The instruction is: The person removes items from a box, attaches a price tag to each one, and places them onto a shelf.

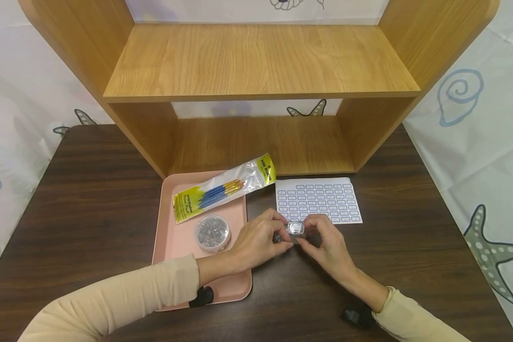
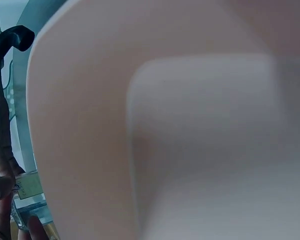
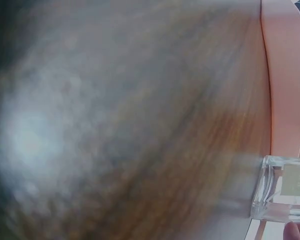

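Observation:
A small clear glass bottle [image 1: 296, 228] with a shiny silver top stands out between both hands, just below a sheet of labels [image 1: 320, 202]. My left hand [image 1: 258, 242] pinches its left side with thumb and fingers. From the right, my right hand [image 1: 331, 247] grips it with thumb and forefinger. In the right wrist view, the glass bottle [image 3: 274, 195] has thick clear walls and a pale greenish label, with fingertips at the frame's edge. The left wrist view shows the same bottle label [image 2: 30, 185] at the lower left, partly cut off by a blurred pink surface.
A pink tray [image 1: 177, 251] lies left of the hands, under the left forearm. On it are a round tub of small clear-silver pieces [image 1: 213, 232] and a packet of artist brushes [image 1: 222, 190] overhanging its right edge. Behind stands a wooden shelf [image 1: 261, 61] on the dark table [image 1: 90, 199].

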`<state>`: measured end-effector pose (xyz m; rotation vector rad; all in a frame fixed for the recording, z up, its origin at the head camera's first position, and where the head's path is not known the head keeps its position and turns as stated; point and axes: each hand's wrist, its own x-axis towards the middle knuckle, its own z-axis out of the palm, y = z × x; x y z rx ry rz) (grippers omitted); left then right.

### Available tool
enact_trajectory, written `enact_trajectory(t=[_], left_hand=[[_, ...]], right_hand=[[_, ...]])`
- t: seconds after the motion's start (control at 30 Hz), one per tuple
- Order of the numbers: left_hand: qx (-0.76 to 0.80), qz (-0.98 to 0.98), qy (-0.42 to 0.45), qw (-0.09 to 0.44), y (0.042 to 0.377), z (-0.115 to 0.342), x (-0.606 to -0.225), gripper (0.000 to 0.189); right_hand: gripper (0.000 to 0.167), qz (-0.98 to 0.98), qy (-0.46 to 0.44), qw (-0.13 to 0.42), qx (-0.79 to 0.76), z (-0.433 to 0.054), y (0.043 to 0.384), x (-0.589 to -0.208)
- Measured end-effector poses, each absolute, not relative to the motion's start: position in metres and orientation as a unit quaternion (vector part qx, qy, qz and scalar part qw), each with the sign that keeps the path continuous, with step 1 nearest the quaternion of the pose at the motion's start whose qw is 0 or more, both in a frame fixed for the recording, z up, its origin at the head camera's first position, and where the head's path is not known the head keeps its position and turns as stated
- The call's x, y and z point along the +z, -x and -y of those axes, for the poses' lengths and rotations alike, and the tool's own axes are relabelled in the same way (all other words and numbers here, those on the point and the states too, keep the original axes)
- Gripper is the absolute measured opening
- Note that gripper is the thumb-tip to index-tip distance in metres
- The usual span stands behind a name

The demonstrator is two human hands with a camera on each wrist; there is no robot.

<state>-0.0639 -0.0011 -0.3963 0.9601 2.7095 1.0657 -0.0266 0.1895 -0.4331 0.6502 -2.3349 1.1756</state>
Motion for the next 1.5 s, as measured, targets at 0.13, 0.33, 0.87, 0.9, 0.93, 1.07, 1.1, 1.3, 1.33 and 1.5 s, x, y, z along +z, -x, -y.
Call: enact_trajectory(t=[0.13, 0.33, 0.87, 0.9, 0.93, 1.07, 1.1, 1.3, 1.33, 1.5], left_hand=[[0.344, -0.882, -0.320, 0.029, 0.0641, 0.0014, -0.3973, 0.010], [0.341, -0.880, -0.330, 0.017, 0.0648, 0.0017, -0.3971, 0.013], [0.347, -0.879, -0.326, 0.023, 0.0670, 0.0025, -0.3948, 0.015], [0.347, -0.879, -0.326, 0.024, 0.0671, 0.0026, -0.3945, 0.015], [0.347, -0.879, -0.325, 0.025, 0.0672, 0.0026, -0.3943, 0.015], [0.345, -0.881, -0.322, 0.030, 0.0679, 0.0029, -0.3936, 0.014], [0.344, -0.881, -0.322, 0.031, 0.0681, 0.0030, -0.3935, 0.014], [0.347, -0.881, -0.320, 0.036, 0.0698, 0.0037, -0.3929, 0.013], [0.348, -0.880, -0.321, 0.037, 0.0700, 0.0039, -0.3927, 0.013], [0.351, -0.878, -0.321, 0.042, 0.0712, 0.0042, -0.3918, 0.013]], right_hand=[[0.047, 0.843, -0.238, 0.229, 0.425, -0.1889, 0.0272, -0.4321], [0.046, 0.845, -0.236, 0.229, 0.423, -0.1894, 0.0278, -0.4314], [0.045, 0.846, -0.238, 0.229, 0.419, -0.1886, 0.0289, -0.4295], [0.045, 0.846, -0.238, 0.229, 0.419, -0.1886, 0.0292, -0.4293], [0.045, 0.846, -0.238, 0.229, 0.419, -0.1887, 0.0293, -0.4292], [0.045, 0.849, -0.237, 0.226, 0.415, -0.1888, 0.0295, -0.4289], [0.045, 0.850, -0.237, 0.225, 0.414, -0.1888, 0.0295, -0.4289], [0.045, 0.854, -0.234, 0.218, 0.411, -0.1895, 0.0301, -0.4284], [0.045, 0.854, -0.234, 0.217, 0.411, -0.1896, 0.0301, -0.4283], [0.045, 0.853, -0.234, 0.216, 0.412, -0.1895, 0.0302, -0.4274]])
